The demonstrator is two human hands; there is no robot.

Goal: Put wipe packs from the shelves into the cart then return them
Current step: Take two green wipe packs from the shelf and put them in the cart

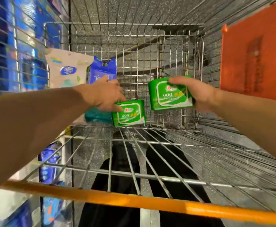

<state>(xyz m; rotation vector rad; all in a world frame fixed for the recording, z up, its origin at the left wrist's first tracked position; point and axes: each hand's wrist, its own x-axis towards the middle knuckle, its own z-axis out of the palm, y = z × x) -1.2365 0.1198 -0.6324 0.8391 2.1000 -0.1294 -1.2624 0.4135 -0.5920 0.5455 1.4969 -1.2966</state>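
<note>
- Standing at the far left of the cart [150, 24], a pale pack [65, 69], a blue pack [102, 72] and a teal pack [95, 116] lean on the wire wall, probably dropped in there.
- Left hand [107, 95] reaches down onto the low green pack [129, 114]; its fingers touch the top edge, but a real grip I cannot tell, because the hand hides them.
- Right hand [197, 94] grips the second green pack [170, 94], held above the cart floor, thumb on top; I judge it is being taken out or put in.
- Shelves [4, 46] at left are blurred, labels unreadable.
</note>
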